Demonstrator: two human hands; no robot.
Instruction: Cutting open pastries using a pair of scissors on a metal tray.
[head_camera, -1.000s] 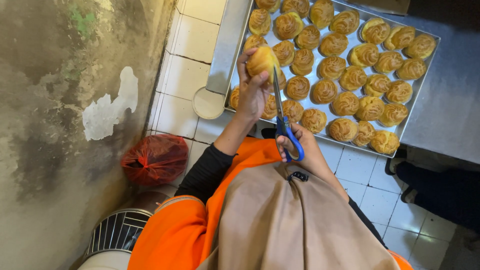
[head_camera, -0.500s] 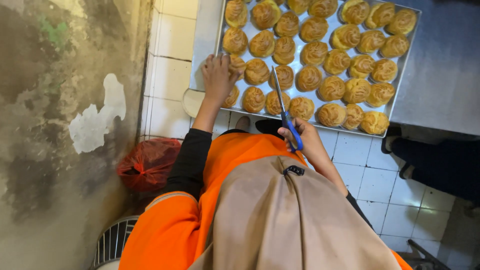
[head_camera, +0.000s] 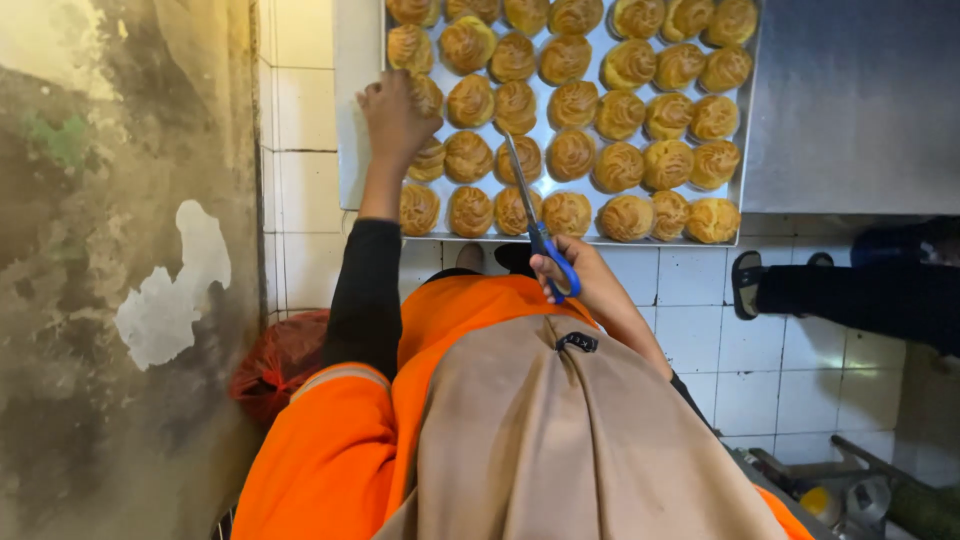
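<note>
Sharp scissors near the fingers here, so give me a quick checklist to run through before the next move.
1. Left hand on a puff at the tray's left side: ok.
2. Right hand holds scissors by the blue handles: ok.
3. Scissor tip apart from the left hand's fingers: ok.
4. Blades closed: cannot tell.
5. Tray fully supported: cannot tell.

A stained, peeling wall (head_camera: 110, 270) stands on the left; white floor tiles (head_camera: 770, 350) lie below a grey metal counter (head_camera: 860, 110).
</note>
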